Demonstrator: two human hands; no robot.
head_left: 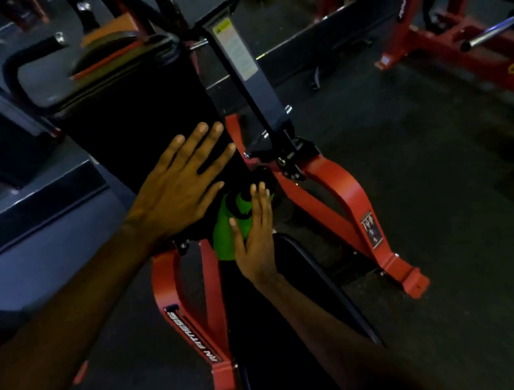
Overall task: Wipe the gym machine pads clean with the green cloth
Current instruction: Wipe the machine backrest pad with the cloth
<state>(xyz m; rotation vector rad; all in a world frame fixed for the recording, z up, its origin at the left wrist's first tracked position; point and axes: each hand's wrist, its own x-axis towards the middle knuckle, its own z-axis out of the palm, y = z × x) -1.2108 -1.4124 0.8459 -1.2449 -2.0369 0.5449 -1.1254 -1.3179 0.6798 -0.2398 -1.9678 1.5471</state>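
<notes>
Green cloth [224,242]: bright green and bunched, with dark folds. It sits at the foot of the back pad [138,112], where that pad meets the seat pad [254,327].

Handling (judgement): soft, light and limp. It will crumple under a push, so it is best worked under a flat palm or gathered by its bulk, not by an edge.

Right hand [256,244]: fingers straight, pressed flat on the cloth, not curled round it.

Left hand [175,189]: fingers spread, resting flat on the lower face of the back pad, holding nothing.

Back pad: black, smooth, dimly lit; no dirt discernible.

Red frame [344,189]: splays out below and beside the back pad.
</notes>
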